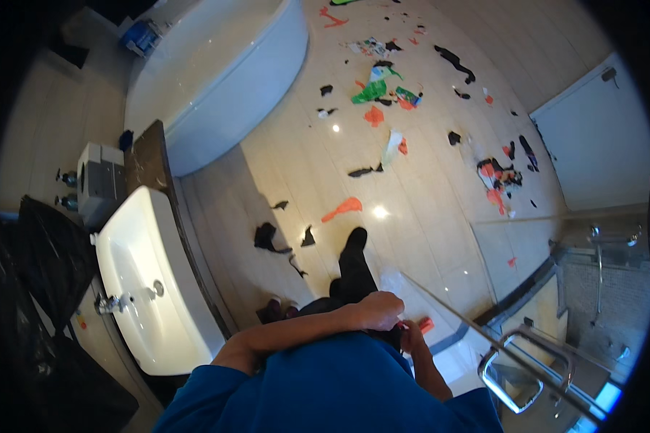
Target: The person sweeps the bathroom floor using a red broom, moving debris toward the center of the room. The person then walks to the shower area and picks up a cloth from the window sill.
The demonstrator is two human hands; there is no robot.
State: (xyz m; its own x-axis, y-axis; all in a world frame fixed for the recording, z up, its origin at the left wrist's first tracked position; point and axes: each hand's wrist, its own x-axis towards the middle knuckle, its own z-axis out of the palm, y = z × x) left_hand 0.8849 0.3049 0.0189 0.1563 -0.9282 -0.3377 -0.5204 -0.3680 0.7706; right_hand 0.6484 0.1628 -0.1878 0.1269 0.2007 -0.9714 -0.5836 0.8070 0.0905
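In front of my waist my two hands come together. My left hand [380, 310] has its fingers curled, and whatever lies inside it is hidden. Just below and to the right, my right hand [411, 336] is closed around a small red object [426, 325], whose red end sticks out past the fingers. Its exact kind is too small and blurred to tell. Below my hands a dark trouser leg and a dark shoe [357, 238] stand on the tiled floor [411, 205]. An orange plastic scrap [344, 209] lies ahead of the shoe.
Torn black, orange and green plastic scraps [374, 92] litter the floor, with a pile [498, 178] at right. A white sink [157, 335] and black bags [54, 260] stand left, a bathtub [238, 92] beyond. A glass shower door with a metal handle [512, 398] borders my right.
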